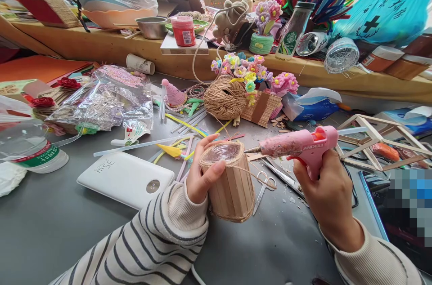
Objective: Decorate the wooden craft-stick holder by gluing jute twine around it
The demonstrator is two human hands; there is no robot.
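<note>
Over the gray table (286,249), a glue gun (297,143) and a cup (231,190): the step seems to be gluing twine (251,172) at the rim (241,147)
Right hand (329,195) wrapped round the gun, left hand (202,177) clamped on the stick-sided cup; the next move likely calls for a still cup and careful aim with the nozzle (254,149)

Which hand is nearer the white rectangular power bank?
Left. The left hand is just right of the power bank, holding a tan wood-slatted cup; the right hand, farther right, grips a pink plastic glue gun.
</note>
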